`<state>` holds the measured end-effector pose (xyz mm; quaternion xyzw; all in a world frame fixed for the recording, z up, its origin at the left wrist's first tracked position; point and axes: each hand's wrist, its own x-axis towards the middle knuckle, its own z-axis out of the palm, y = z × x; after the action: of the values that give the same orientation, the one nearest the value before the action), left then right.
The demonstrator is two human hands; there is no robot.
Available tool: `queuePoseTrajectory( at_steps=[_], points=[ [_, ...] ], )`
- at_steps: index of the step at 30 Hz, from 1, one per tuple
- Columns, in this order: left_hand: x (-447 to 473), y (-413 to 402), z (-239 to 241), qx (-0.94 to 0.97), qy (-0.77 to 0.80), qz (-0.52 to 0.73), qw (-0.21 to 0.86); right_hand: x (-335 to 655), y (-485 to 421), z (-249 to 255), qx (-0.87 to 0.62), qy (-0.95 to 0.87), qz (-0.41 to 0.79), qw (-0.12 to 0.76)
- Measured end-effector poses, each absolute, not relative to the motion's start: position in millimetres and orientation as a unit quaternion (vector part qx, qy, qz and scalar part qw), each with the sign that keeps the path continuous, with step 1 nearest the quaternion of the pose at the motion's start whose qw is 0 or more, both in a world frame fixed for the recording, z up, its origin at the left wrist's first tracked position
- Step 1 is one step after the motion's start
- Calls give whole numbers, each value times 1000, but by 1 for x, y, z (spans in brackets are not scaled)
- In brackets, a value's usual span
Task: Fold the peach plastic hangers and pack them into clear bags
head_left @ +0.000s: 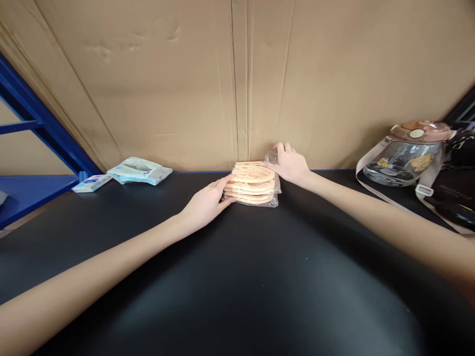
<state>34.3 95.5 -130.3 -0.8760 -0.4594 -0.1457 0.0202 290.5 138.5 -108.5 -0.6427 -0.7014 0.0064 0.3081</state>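
Note:
A stack of flat, peach-coloured pieces in clear plastic wrapping (253,185) lies on the black tabletop, close to the cardboard wall. What kind of pieces they are I cannot make out; an oval outline shows on an upper one. My left hand (208,200) grips the stack's left side, thumb low and fingers higher up. At the upper right corner, my right hand (291,164) is closed on the loose end of the clear plastic bag (272,157). Its fingertips are partly hidden behind the hand.
Brown cardboard (166,89) rises behind the black table (237,277). A tissue pack (139,170) and a smaller packet (92,183) lie back left, beside a blue metal frame (48,128). Back right stand a clear strapped water bottle (404,160) and a black bag (462,158).

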Motion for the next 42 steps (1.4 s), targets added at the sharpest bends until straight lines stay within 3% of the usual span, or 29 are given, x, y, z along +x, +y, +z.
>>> queuePoseTrajectory(
  at_steps=[3, 11, 22, 29, 36, 42],
  points=[
    [42, 93, -132, -871, -464, -153, 40, 288, 128, -100, -615, -741, -44, 266],
    [66, 86, -132, -869, -463, -150, 87, 289, 118, -119, -547, -821, -23, 163],
    [68, 82, -135, -870, -472, -142, 19, 285, 119, -130, -522, -834, -59, 171],
    [69, 49, -133, -863, -486, -125, -59, 285, 105, -108, -503, -848, -67, 156],
    [73, 9, -137, -909, -398, -89, -84, 286, 29, -102, -380, -891, -104, 227],
    [66, 12, -141, -932, -348, -39, -92, 298, -11, -140, -412, -896, 33, 162]
  ],
)
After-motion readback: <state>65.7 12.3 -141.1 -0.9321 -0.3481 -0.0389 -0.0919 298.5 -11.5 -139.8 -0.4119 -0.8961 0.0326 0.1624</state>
